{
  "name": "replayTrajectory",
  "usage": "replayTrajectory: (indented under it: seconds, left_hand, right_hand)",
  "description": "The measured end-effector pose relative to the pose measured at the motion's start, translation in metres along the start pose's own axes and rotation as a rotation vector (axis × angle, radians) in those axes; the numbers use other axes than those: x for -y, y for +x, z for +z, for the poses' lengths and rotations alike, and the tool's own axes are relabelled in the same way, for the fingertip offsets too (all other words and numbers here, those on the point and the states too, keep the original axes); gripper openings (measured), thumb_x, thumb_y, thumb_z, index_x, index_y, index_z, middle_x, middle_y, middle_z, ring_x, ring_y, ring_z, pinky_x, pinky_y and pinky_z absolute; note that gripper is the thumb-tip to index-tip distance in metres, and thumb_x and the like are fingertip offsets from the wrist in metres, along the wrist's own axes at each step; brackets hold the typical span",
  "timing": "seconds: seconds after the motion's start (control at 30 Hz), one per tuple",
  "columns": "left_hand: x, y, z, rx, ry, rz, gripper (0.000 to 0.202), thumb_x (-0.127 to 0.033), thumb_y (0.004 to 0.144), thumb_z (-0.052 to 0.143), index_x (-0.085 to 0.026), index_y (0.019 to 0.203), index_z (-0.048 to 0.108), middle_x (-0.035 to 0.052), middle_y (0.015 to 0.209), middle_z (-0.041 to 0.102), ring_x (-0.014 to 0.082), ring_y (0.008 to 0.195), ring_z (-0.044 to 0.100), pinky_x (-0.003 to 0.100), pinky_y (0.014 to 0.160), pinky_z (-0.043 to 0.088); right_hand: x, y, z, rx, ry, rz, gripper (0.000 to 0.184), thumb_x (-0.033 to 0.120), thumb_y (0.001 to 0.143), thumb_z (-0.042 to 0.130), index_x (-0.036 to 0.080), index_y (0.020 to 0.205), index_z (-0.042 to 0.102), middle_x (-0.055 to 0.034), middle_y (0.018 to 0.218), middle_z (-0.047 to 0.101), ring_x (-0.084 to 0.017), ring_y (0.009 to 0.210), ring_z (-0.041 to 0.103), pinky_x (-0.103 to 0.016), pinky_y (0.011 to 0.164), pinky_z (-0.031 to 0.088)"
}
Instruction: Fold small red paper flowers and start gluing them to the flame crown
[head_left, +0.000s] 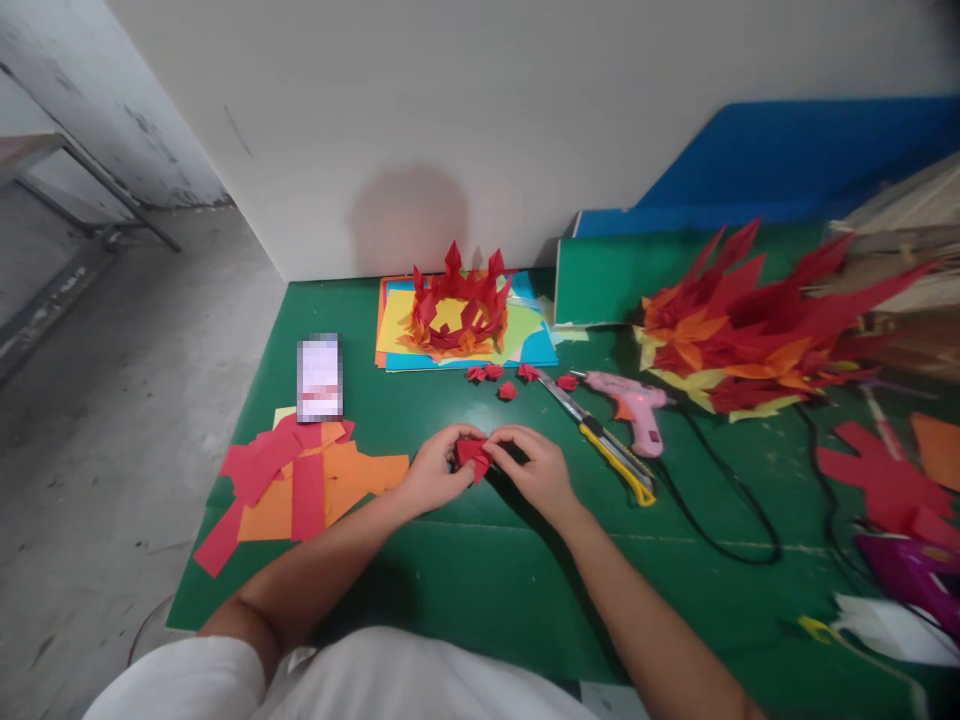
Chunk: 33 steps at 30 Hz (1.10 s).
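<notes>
A white shirt [390,680] is filling the bottom edge, and there's the left hand [439,470], curling snugly round a folded red paper [474,457], while the right hand [536,468] is pinching its edge in a near-closed grip! The paper is sitting between them, over the green tabletop [480,570]. Just beyond, small red pieces [508,391] are lying scattered, a yellow cutter [616,458] and a pink glue gun [636,402] are resting rightward, and a red-and-orange paper crown [457,343] is standing on coloured sheets [395,325] behind.

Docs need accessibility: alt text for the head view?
Left hand and right hand hold a folded red paper piece over a green table. Nearby: red-and-orange paper crown, yellow utility knife, pink hot-glue gun.
</notes>
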<state>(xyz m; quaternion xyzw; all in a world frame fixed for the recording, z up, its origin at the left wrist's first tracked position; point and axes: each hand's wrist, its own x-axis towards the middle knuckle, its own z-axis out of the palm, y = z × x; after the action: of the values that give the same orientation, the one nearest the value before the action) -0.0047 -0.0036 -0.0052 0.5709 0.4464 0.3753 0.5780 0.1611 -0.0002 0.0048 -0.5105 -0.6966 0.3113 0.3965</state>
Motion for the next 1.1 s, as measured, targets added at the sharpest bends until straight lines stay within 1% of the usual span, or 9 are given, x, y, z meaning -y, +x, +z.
replayTrajectory:
  seconds: [0.17,0.33,0.47,0.53,0.63,0.7,0.83,0.97,1.1]
  left_hand:
    - [0.002,-0.001,-0.001,0.003,0.077,0.044,0.033,-0.009,0.071,0.053,-0.018,0.103,0.057,0.0051,0.099,0.062,0.0150,0.086,0.059,0.027,0.075,0.049]
    - [-0.004,-0.002,-0.001,0.007,0.141,0.070,0.032,-0.010,0.073,0.053,-0.020,0.103,0.057,0.0050,0.101,0.063,0.0170,0.091,0.059,0.031,0.081,0.047]
    - [-0.006,-0.003,-0.002,-0.022,0.188,0.109,0.031,-0.009,0.073,0.054,-0.021,0.102,0.058,0.0047,0.103,0.063,0.0191,0.098,0.056,0.035,0.090,0.043]
    - [-0.004,-0.003,-0.001,-0.016,0.109,0.083,0.030,-0.012,0.074,0.056,-0.021,0.103,0.057,0.0053,0.102,0.063,0.0190,0.096,0.057,0.034,0.087,0.044]
    - [0.003,-0.002,0.001,0.011,-0.077,0.010,0.029,-0.022,0.076,0.061,-0.019,0.104,0.055,0.0053,0.096,0.061,0.0152,0.082,0.058,0.028,0.074,0.047]
    - [0.007,0.000,0.002,0.009,-0.170,-0.019,0.029,-0.026,0.076,0.062,-0.018,0.103,0.053,0.0029,0.088,0.059,0.0117,0.073,0.057,0.025,0.067,0.047]
    - [0.007,0.003,0.004,-0.062,-0.273,-0.050,0.032,-0.029,0.073,0.066,-0.018,0.099,0.051,-0.0017,0.075,0.054,0.0076,0.062,0.051,0.021,0.060,0.043]
    - [0.005,0.003,0.004,-0.105,-0.295,-0.053,0.035,-0.031,0.070,0.070,-0.017,0.096,0.051,-0.0021,0.074,0.054,0.0072,0.062,0.051,0.020,0.058,0.041]
    - [0.003,0.003,0.005,-0.121,-0.317,-0.056,0.036,-0.034,0.068,0.072,-0.017,0.092,0.052,-0.0010,0.077,0.055,0.0076,0.065,0.052,0.020,0.058,0.041]
  right_hand:
    - [0.002,-0.001,0.001,-0.005,-0.032,0.019,0.017,0.038,0.081,0.057,0.024,0.073,0.061,-0.0027,0.072,0.065,-0.018,0.066,0.059,-0.031,0.064,0.047]
    - [0.005,-0.001,0.002,-0.010,0.002,0.071,0.016,0.036,0.079,0.060,0.023,0.070,0.061,-0.0012,0.067,0.063,-0.015,0.060,0.056,-0.029,0.059,0.046]
    - [0.003,-0.002,0.004,-0.011,0.052,0.113,0.016,0.036,0.078,0.061,0.022,0.071,0.060,-0.0006,0.066,0.062,-0.014,0.057,0.055,-0.028,0.057,0.046]
    - [0.002,-0.003,0.005,-0.018,0.066,0.127,0.017,0.038,0.078,0.060,0.022,0.073,0.060,-0.0008,0.067,0.062,-0.014,0.057,0.054,-0.028,0.058,0.047]
    - [0.001,-0.003,0.006,-0.025,0.093,0.149,0.020,0.041,0.078,0.061,0.021,0.074,0.061,-0.0013,0.067,0.062,-0.014,0.059,0.055,-0.028,0.059,0.047]
    - [0.002,-0.003,0.007,-0.014,0.135,0.175,0.021,0.042,0.077,0.062,0.021,0.074,0.061,-0.0010,0.065,0.061,-0.014,0.059,0.054,-0.028,0.058,0.046]
    - [0.003,-0.002,0.006,0.011,0.255,0.237,0.022,0.043,0.077,0.061,0.021,0.078,0.062,-0.0013,0.069,0.061,-0.014,0.058,0.054,-0.027,0.056,0.046]
    - [0.005,0.000,0.003,0.040,0.369,0.275,0.022,0.042,0.080,0.058,0.022,0.086,0.062,-0.0022,0.077,0.062,-0.014,0.064,0.056,-0.027,0.060,0.048]
    - [0.005,0.000,0.003,0.075,0.403,0.261,0.021,0.040,0.075,0.064,0.022,0.086,0.060,-0.0008,0.074,0.059,-0.015,0.068,0.057,-0.028,0.065,0.049]
